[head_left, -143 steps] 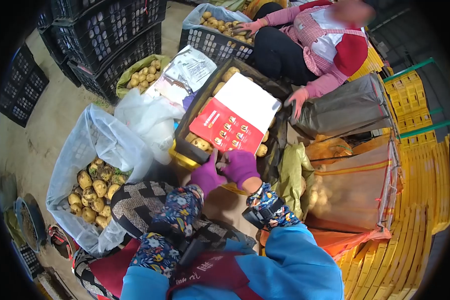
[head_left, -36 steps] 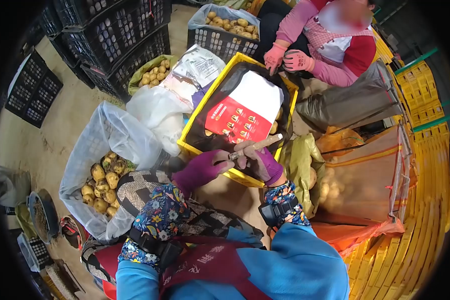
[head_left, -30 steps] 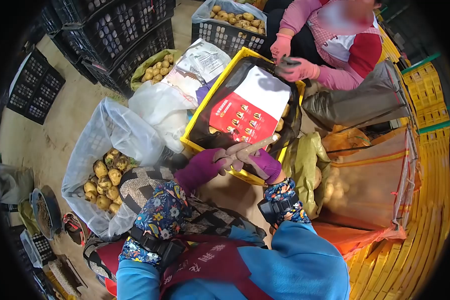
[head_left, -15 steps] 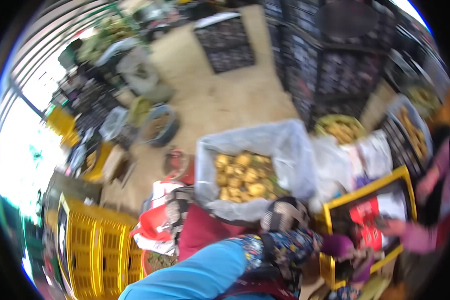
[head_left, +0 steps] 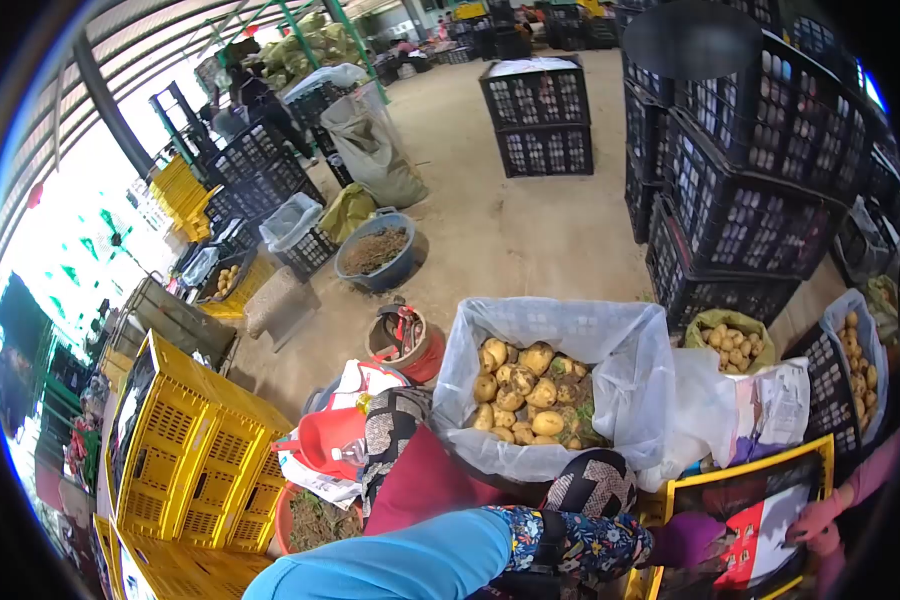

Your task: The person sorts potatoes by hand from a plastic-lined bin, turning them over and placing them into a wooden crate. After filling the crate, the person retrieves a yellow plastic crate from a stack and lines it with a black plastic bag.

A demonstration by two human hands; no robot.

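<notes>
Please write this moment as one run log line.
left hand: purple glove, at yellow crate | right hand: out of view | potato bag: open, beside crate | co-worker's hand: at red-white card

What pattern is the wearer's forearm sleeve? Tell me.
Multicoloured floral on dark blue; sleeve, head view.

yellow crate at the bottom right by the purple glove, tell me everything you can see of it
The yellow crate looks like plastic and sits at the lower right edge, only partly in view. A black liner covers its inside, and a red and white printed card lies on top. The left hand, in a purple glove, is at its near side, and a co-worker's pink-gloved hand rests on the card. White bags crowd its far rim. Whatever is under the card is hidden.
</notes>
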